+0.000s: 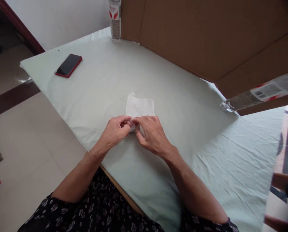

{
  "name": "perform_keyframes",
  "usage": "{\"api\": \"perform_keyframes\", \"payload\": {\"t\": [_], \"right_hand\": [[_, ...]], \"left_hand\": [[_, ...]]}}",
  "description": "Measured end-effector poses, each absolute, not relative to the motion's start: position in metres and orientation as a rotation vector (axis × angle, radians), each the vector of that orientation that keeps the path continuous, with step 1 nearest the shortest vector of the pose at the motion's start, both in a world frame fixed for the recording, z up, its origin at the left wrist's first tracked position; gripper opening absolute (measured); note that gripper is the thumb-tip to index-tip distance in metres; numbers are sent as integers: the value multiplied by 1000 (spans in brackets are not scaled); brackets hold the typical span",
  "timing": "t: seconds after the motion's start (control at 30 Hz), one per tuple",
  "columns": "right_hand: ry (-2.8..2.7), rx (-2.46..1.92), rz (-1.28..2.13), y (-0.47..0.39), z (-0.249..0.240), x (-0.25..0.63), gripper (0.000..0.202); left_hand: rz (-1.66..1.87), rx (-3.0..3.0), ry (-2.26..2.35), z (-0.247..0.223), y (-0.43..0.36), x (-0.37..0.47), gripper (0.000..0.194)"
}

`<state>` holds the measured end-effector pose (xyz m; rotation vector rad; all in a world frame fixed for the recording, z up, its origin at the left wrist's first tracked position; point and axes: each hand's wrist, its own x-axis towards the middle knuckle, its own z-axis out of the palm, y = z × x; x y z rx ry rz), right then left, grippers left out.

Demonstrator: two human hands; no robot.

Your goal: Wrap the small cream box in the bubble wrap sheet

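A small white tissue (141,107), thin and faintly textured, lies on the pale green cloth. Its near edge is bunched up between my two hands. With thumb and forefinger closed, my left hand (117,130) pinches the left part of that edge. My right hand (151,131) bends over the right part, its fingertips closed on the tissue and almost touching the left ones. Both hands partly hide the bunched edge, so its exact shape between the fingers does not show.
A phone (68,65) in a red case lies at the upper left of the cloth-covered table (97,87). Brown cardboard panels (182,35) stand at the back, with an upright plastic bottle (115,21) and another bottle (260,93) against them. Part of another person (283,182) shows at right.
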<state>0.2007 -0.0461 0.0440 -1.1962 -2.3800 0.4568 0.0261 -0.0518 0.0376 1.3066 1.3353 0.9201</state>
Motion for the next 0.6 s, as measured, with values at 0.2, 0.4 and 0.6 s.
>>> {"api": "perform_keyframes", "payload": {"t": [0.2,0.4,0.6], "right_hand": [[-2028,-1412,321,-48,46,241,16],[-1771,-1824,794,-61,35,277,49],[-1640,-1741,960,-43,11,251,79]], "left_hand": [[733,1920,1609,33,-52,33,14],[868,2217,1595,18,-52,28,16],[857,2291,1521,13,-53,29,16]]}}
